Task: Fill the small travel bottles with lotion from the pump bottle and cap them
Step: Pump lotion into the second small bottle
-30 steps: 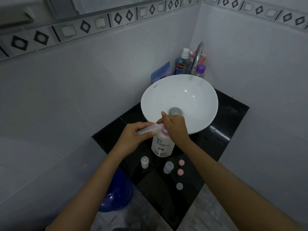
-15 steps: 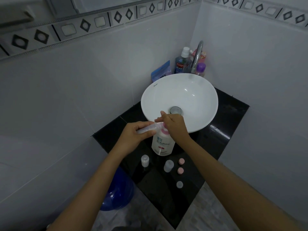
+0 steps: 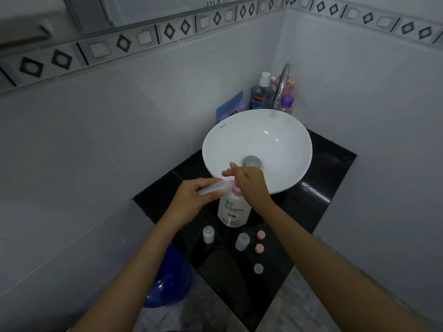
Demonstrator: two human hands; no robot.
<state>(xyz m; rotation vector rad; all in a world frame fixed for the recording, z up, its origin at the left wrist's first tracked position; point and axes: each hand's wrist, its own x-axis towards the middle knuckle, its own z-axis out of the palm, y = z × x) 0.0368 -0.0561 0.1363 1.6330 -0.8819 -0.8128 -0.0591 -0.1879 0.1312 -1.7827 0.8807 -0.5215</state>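
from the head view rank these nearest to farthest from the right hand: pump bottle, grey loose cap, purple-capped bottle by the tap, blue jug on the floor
1. pump bottle: directly under the right hand, which is on its pump.
2. grey loose cap: on the counter's near edge, below the hand.
3. purple-capped bottle: behind the sink, beside the tap.
4. blue jug: on the floor, left of the counter.

Right hand [image 3: 251, 185] covers the pump head of the lotion bottle [image 3: 233, 210]; nozzle hidden. Fill level in the held travel bottle [image 3: 211, 188] indiscernible. Faucet [image 3: 281, 86] partly screens toiletries behind. Both forearms cut by lower edge.
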